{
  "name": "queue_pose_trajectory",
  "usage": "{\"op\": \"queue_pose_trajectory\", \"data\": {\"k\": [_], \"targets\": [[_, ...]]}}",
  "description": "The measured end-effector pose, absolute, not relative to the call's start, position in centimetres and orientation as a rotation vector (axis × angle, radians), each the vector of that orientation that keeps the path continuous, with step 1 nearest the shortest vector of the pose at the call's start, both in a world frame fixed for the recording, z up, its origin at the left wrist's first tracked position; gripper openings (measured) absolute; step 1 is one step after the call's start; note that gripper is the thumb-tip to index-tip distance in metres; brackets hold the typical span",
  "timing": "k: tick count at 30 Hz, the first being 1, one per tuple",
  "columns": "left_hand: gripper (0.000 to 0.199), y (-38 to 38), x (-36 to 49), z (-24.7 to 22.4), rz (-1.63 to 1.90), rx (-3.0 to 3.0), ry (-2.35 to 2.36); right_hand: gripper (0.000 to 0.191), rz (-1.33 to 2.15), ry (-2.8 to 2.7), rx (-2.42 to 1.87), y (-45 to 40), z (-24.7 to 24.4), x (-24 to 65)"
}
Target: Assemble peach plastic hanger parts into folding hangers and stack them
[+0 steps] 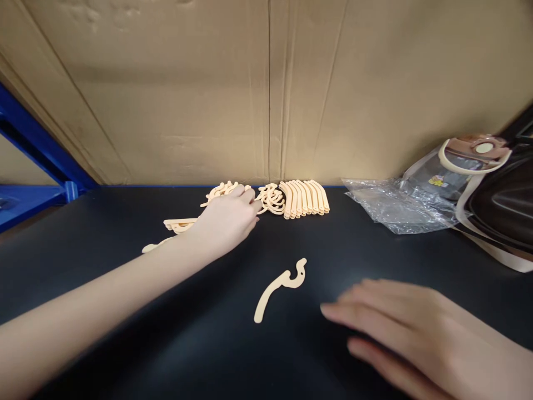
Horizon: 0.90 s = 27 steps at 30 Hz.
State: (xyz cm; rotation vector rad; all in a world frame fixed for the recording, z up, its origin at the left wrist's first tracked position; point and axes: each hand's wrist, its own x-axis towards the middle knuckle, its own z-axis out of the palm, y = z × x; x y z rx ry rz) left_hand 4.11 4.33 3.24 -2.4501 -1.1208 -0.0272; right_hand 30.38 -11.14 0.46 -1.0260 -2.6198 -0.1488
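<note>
A flat, curved cream plastic piece (pixel 272 289), like one arm of a folding hanger, lies alone on the black table (pixel 200 339). It has a hook-shaped notch and a small hole at its upper end. My left hand (pixel 233 214) reaches to the back, bent over a pile of cream pieces (pixel 222 190) and beside a heap of small cream hooks (pixel 270 199). Its fingertips are hidden, so whether they grasp anything does not show. My right hand (pixel 403 328) is blurred at the lower right, fingers stretched out and holding nothing, right of the single piece.
A neat row of curved cream pieces (pixel 306 198) stands right of the hooks. More pieces (pixel 178 223) lie partly behind my left forearm. At right are a clear plastic bag (pixel 391 208), a bottle with a brown lid (pixel 437 172) and a dark bag (pixel 503 205). Cardboard (pixel 208 94) walls the back.
</note>
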Motion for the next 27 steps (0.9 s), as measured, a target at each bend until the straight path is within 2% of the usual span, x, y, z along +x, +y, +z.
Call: {"op": "queue_pose_trajectory", "data": {"k": [3, 7, 15, 23, 27], "targets": [[0.02, 5.9, 4.3, 3.4, 0.009, -2.488, -1.164, 0.029, -0.336, -2.675, -0.926, -7.1, 1.4, 28.9], [0.018, 7.6, 4.4, 3.5, 0.086, -2.595, -1.239, 0.024, -0.253, -2.787, -0.922, -3.9, 0.4, 28.0], [0.015, 9.0, 4.6, 4.3, 0.105, -2.73, -1.431, 0.027, -0.135, -2.738, -0.955, -2.8, 0.3, 28.2], [0.01, 4.2, 4.6, 5.3, -0.056, -2.733, -1.47, 0.026, -0.248, -2.566, -1.167, -0.3, 0.6, 30.6], [0.013, -0.1, 3.8, 4.2, -0.227, -2.859, -1.312, 0.03, -0.406, -2.513, -1.36, 1.7, 0.8, 32.2]]}}
